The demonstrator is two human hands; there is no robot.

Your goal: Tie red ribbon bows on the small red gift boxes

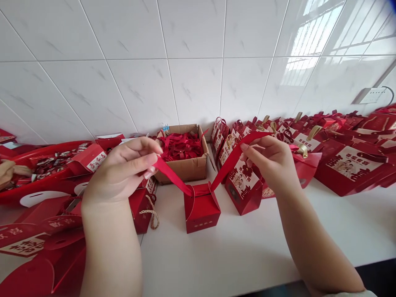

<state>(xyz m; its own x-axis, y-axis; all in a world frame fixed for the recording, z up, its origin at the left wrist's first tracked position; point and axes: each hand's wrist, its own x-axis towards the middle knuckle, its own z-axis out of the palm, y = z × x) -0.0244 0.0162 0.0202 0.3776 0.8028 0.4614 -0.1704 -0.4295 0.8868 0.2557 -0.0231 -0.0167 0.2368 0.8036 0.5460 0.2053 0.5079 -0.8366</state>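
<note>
A small red gift box point(202, 212) stands upright on the white table point(216, 260). A red ribbon point(173, 176) runs through the top of the box, and its two ends rise apart in a V. My left hand point(123, 169) pinches the left end between thumb and fingers, above and left of the box. The right end is pinched by my right hand point(269, 159), above and right of the box; its tip sticks out past the fingers.
Behind the box is a cardboard box point(185, 171) of red ribbons. Many red gift boxes point(349, 165) fill the right side. At the left are a red basin point(18, 187) of wrapped sweets, more red boxes point(27, 243) and another person's hand point(8, 171). A tiled wall point(194, 90) stands behind.
</note>
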